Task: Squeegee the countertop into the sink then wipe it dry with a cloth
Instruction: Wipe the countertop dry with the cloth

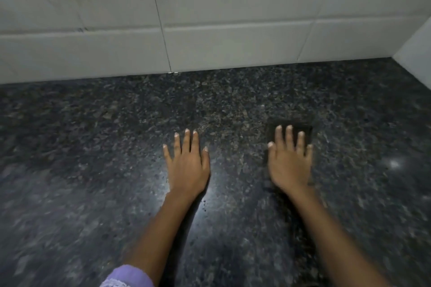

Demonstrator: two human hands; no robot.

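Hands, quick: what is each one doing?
Left hand: open, flat on the countertop.
Right hand: open, pressing the dark cloth.

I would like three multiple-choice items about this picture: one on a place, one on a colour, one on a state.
1. Where is the cloth?
A. Under the right hand, on the countertop
B. Hanging on the wall
C. In the left hand

2. What colour is the sleeve at the left arm?
A. Red
B. Light purple
C. Green

3. How is the left hand?
A. Closed in a fist
B. Pinching the cloth
C. Flat, fingers straight, on the countertop

Answers:
1. A: the dark cloth lies under the fingers of the right hand on the speckled countertop, below the tiled wall.
2. B: the sleeve at the bottom edge is light purple.
3. C: the left hand lies spread and holds nothing.
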